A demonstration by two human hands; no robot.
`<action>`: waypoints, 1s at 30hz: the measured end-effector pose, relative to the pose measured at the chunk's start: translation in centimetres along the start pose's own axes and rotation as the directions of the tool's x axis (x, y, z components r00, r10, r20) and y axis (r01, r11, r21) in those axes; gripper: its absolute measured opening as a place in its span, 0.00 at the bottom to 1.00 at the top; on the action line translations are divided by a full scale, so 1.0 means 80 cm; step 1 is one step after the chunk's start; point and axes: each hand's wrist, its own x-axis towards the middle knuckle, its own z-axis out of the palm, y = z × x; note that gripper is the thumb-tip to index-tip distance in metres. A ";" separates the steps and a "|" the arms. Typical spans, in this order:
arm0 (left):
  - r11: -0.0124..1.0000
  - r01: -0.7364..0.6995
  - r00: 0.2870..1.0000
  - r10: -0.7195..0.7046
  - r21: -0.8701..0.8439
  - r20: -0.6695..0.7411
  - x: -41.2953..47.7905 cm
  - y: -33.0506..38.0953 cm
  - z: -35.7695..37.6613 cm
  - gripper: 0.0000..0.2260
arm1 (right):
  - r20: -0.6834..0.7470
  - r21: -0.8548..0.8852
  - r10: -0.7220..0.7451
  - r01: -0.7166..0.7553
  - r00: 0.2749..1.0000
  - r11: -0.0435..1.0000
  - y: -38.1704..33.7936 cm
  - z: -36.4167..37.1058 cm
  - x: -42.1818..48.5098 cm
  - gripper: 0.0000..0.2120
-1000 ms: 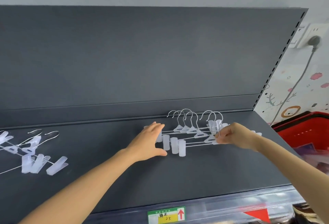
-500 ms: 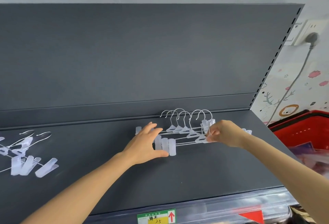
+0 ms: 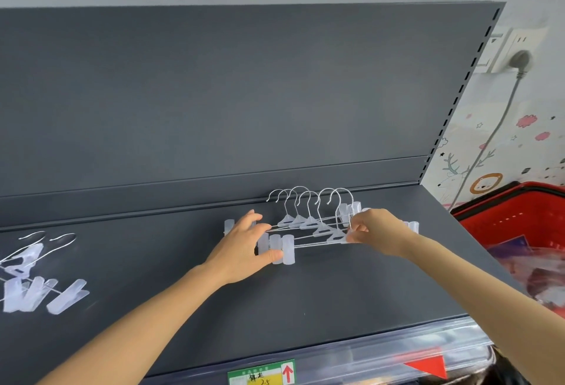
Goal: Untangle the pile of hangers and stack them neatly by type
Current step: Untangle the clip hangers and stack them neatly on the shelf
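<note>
A shop: dark gondola shelf (image 3: 275, 308); price label (image 3: 261, 375); red shopping basket (image 3: 513, 222).

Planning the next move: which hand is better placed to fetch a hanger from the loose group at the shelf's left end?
Left, probably. The left hand rests on the left clips of the stacked hangers, on the side toward the loose hangers. The right hand pinches the stack's right part, farther off.
</note>
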 end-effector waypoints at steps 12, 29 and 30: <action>1.000 -0.014 1.000 0.014 -0.008 -0.001 0.004 0.005 -0.008 0.27 | -0.381 0.074 -0.037 0.070 0.924 0.995 0.048 0.007 -0.021 0.23; 0.970 0.028 0.994 -0.052 0.242 0.091 0.014 0.029 0.005 0.40 | -0.227 0.369 0.238 -0.143 0.944 0.918 0.084 -0.003 -0.010 0.18; 0.970 0.022 0.994 -0.047 0.242 0.095 0.014 0.029 0.004 0.42 | -0.230 0.409 0.253 -0.142 0.940 0.902 0.085 -0.006 -0.009 0.17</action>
